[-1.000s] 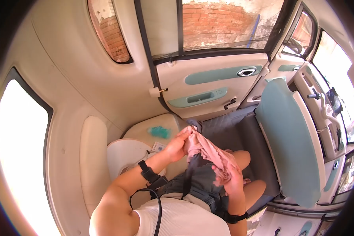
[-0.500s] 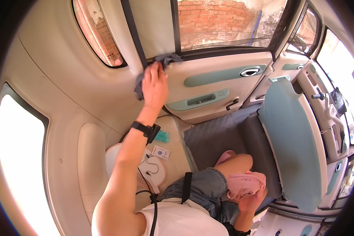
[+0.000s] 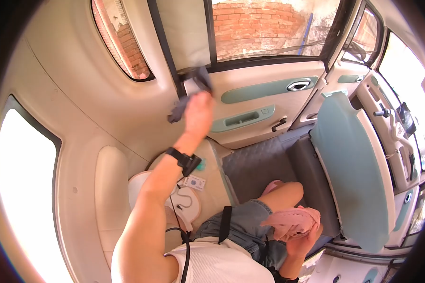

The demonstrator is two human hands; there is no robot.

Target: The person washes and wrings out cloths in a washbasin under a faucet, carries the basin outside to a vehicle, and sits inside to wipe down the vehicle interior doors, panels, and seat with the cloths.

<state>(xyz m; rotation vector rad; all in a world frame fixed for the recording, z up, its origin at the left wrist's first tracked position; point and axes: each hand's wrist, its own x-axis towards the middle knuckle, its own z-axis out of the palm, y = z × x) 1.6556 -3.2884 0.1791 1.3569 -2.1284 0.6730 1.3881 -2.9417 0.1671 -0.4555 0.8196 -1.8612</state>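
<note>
My left hand (image 3: 199,113), blurred by motion, grips a dark grey cloth (image 3: 180,109) at the rear edge of the cream door panel (image 3: 243,75), just below the window frame. Part of the cloth sticks up beyond my fingers and is smeared too. My right hand (image 3: 301,243) rests low by my knee, fingers closed around a crumpled pink cloth (image 3: 290,222). A black band (image 3: 184,161) sits on my left wrist.
Beside me on the cream seat (image 3: 210,160) lie a white card (image 3: 194,182), a teal item partly hidden by my wrist, and a white round-edged object (image 3: 189,212) with a cable. A blue-green seat back (image 3: 352,174) stands to the right, over a grey floor (image 3: 264,165).
My left hand has moved slightly right and down with the grey cloth, away from the pillar edge. A corner of the pink cloth now spreads further left; my right hand stays nearly in place.
</note>
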